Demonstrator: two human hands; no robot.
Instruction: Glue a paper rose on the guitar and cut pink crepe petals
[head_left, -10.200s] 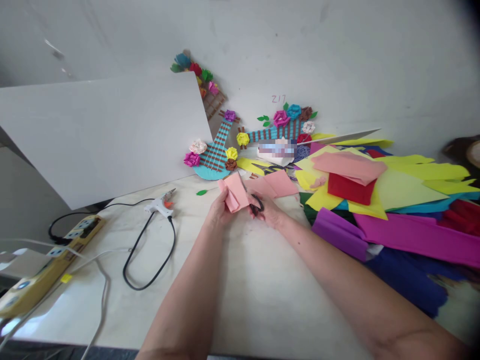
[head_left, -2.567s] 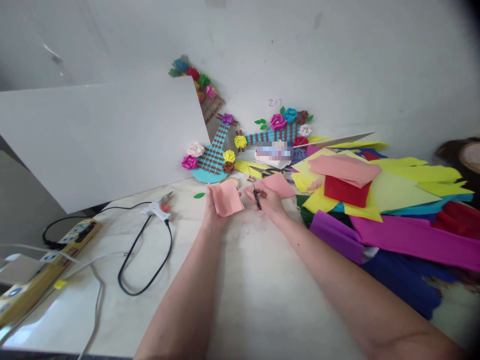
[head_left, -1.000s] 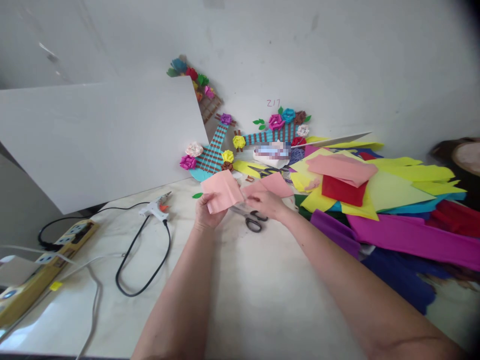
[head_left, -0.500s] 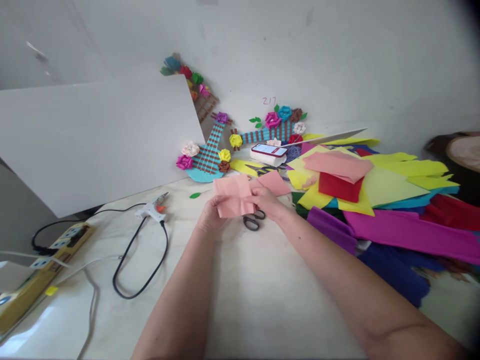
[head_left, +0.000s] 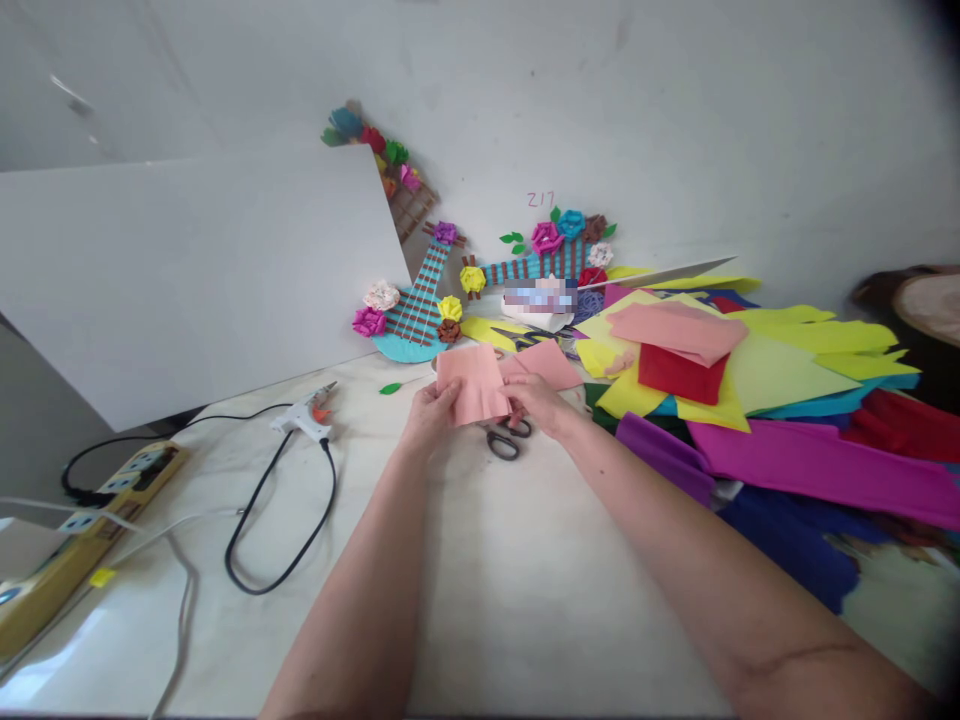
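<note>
A creased square of pink crepe paper (head_left: 475,384) is held up between both hands above the table. My left hand (head_left: 431,415) pinches its left edge, thumb in front. On the right edge, my right hand (head_left: 536,402) is closed on the same sheet. Just below the paper lie scissors (head_left: 503,445) with black handles, their blades hidden from view. Behind my right hand a second pink paper piece (head_left: 550,365) rests on the table.
A white glue gun (head_left: 304,418) with a looped black cord lies left, near a power strip (head_left: 142,490). Colourful paper sheets (head_left: 795,365) pile up at right. Behind stand a blue paper guitar (head_left: 416,320) with paper flowers, a large white board (head_left: 202,280) and a blurred-out phone (head_left: 540,297).
Both hands have shifted the pink paper slightly, and its lower edge is now higher. My left thumb lies further over the front of the sheet. The scissors stay in place.
</note>
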